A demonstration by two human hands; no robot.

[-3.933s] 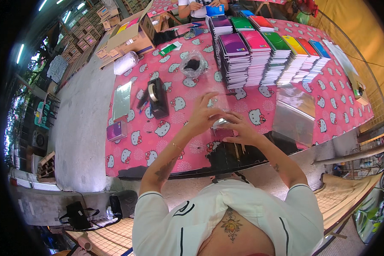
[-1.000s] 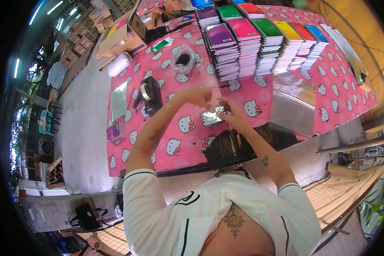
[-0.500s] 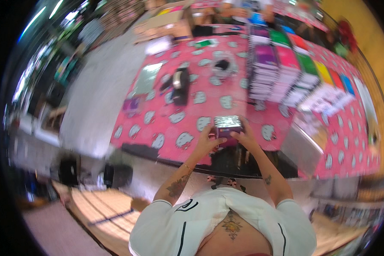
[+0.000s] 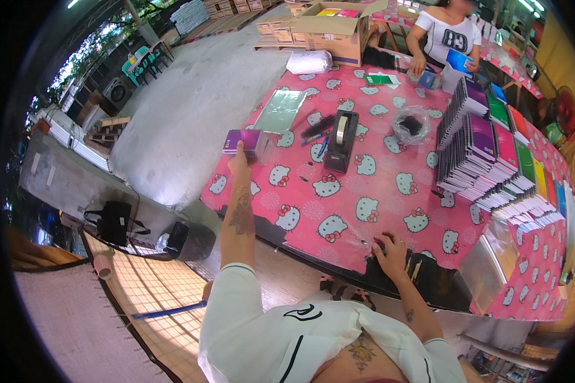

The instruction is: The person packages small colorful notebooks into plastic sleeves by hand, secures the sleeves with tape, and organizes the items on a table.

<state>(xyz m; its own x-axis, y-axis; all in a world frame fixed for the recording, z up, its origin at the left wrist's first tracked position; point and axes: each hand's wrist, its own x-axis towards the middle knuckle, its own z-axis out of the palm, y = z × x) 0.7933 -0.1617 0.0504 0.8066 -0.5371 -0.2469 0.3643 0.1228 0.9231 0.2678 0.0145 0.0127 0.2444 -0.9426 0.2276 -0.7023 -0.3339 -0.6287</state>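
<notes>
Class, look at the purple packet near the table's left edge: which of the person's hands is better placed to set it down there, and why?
Left. The left hand already touches the purple packet at full reach; the right hand rests far off at the table's near edge.

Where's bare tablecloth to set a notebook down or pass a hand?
Free: the stretch between the tape dispenser, the right hand at the near edge and the notebook stacks. Smaller gap between the left hand and the dispenser. Crowded: the right side under the stacks, and the far edge.
</notes>
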